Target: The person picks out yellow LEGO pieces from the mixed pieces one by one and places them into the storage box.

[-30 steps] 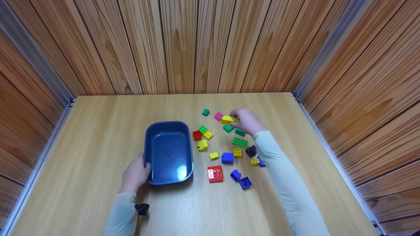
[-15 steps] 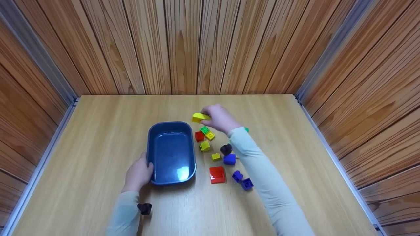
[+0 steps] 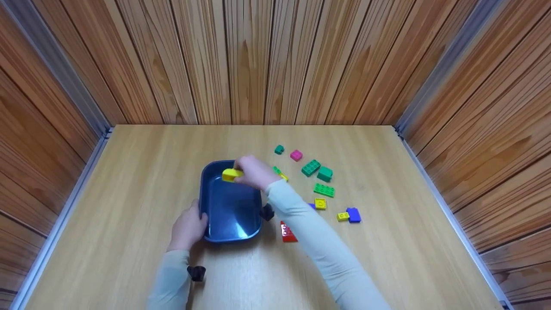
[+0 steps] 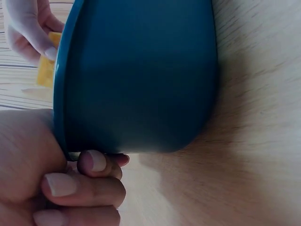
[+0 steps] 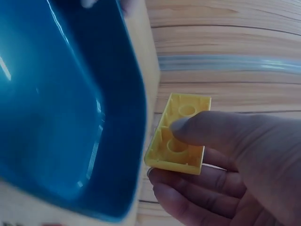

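A dark blue plastic tub [image 3: 230, 215] stands on the table, its inside bare in the head view. My left hand [image 3: 187, 227] grips its left rim; in the left wrist view the curled fingers [image 4: 89, 188] sit at the tub's wall. Over the tub's far end, my right hand [image 3: 255, 173] pinches a yellow toy building brick [image 3: 231, 175]. The right wrist view shows the hollow underside of that yellow brick [image 5: 181, 136], the thumb pressed into it and fingers behind.
Right of the tub lie loose bricks: green [image 3: 311, 168], pink [image 3: 296, 155], yellow [image 3: 320, 203], blue [image 3: 354, 215] and red [image 3: 287, 232]. My right sleeve [image 3: 318, 241] hides some of them. Wood-panelled walls [image 3: 258, 64] enclose the table's back and sides.
My right hand has carried the yellow brick leftward from the far bricks to above the tub. My left hand keeps its grip on the rim. The head view has shifted slightly.
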Demonstrator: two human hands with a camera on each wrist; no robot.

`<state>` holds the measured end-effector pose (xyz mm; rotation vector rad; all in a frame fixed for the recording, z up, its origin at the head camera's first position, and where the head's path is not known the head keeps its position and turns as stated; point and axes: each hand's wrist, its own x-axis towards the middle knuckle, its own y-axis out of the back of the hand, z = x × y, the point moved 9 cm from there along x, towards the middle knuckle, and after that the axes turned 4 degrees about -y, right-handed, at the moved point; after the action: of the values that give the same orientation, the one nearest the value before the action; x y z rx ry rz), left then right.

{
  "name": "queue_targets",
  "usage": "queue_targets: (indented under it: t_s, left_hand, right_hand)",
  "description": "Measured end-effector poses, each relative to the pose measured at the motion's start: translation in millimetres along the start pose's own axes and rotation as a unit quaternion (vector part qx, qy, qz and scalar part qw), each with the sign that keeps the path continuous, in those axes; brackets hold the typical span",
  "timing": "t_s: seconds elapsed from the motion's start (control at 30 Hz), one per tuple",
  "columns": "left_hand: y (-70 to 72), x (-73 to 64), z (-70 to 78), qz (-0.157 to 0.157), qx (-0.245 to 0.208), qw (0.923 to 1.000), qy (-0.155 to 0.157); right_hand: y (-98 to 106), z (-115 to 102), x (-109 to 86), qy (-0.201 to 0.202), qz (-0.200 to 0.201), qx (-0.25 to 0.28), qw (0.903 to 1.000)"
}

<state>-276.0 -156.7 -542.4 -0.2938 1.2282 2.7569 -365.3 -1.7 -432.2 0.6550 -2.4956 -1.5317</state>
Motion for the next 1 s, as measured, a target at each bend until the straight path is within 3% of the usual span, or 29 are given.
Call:
queue_targets:
  t_s: [0.47, 0.67, 1.0]
  left_hand:
    - [0.3, 1.4, 0.1, 0.014, 0.0, 0.9999, -0.004]
    - [1.8, 2.2, 2.2, 0.014, 0.004, 0.9999, -0.005]
    - [1.3, 0.2, -0.4, 0.011, -0.005, 0.9999, 0.001]
  right_hand:
    - [-63.4, -1.4, 18.6, -0.046, -0.063, -0.007, 0.9969]
    - [-76.3, 1.0, 22.8, -0.036, -0.074, -0.035, 0.996]
    - [-88.6, 3.2, 17.5, -0.056, -0.103, -0.039, 0.9923]
